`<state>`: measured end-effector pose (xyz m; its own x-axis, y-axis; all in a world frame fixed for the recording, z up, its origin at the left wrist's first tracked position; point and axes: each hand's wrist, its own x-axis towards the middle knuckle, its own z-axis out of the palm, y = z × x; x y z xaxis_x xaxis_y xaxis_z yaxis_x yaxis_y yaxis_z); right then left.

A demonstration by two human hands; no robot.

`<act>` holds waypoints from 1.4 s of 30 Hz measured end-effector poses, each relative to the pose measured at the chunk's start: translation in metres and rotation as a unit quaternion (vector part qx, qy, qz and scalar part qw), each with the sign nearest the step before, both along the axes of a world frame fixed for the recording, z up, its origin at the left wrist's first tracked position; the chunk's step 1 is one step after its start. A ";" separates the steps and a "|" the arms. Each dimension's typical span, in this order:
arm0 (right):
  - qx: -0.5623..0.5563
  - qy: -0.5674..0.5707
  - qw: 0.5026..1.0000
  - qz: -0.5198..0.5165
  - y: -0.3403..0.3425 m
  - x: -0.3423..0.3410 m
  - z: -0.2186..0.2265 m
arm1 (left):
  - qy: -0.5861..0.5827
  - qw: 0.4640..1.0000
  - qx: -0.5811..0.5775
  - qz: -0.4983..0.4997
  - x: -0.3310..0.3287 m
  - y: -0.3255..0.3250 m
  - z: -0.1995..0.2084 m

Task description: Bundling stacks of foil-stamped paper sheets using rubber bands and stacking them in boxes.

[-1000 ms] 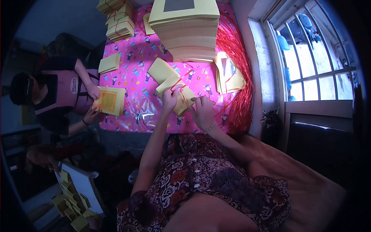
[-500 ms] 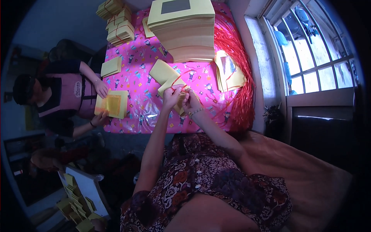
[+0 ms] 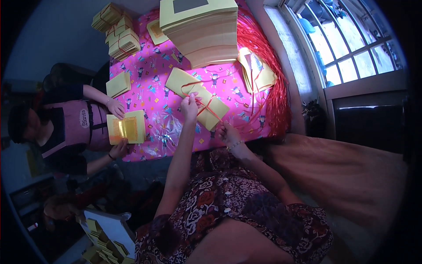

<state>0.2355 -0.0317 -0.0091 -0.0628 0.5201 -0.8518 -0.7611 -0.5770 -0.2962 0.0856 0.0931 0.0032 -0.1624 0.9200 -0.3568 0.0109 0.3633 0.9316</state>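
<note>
In front of me a bundle of yellow paper (image 3: 220, 108) lies slantwise on the pink table cover. A thin red ribbon (image 3: 205, 106) crosses over its top. My left hand (image 3: 190, 107) is closed on the ribbon at the bundle's left side, fingertips pinched. At the bundle's near right corner, my right hand (image 3: 230, 135) pinches the other part of the ribbon, which runs taut between the two hands. Beyond the left hand, another yellow paper stack (image 3: 178, 79) sits partly under the bundle, with a loose ribbon end across it.
A tall yellow paper stack (image 3: 202, 37) stands at the back. Loose red ribbons (image 3: 274, 101) drape down the right edge beside another paper pile (image 3: 259, 79). Tied bundles (image 3: 124, 44) sit back left. At left a co-worker (image 3: 74, 119) handles paper with a gold square (image 3: 127, 129).
My hands were together over the bundle and have drawn apart, the right one toward me and to the right. The ribbon now shows as a tight cross. The view has shifted slightly.
</note>
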 end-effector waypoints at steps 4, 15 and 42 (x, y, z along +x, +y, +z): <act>0.026 -0.007 0.999 0.030 -0.002 -0.006 -0.010 | -0.101 0.992 -0.026 0.074 -0.014 0.004 -0.013; -0.042 0.009 0.997 -0.063 -0.028 0.009 -0.043 | 0.217 0.967 0.072 -0.109 -0.053 0.043 0.008; 0.092 -0.368 0.918 -0.113 0.062 0.025 -0.109 | -0.151 0.967 -0.146 -0.144 -0.056 0.069 -0.086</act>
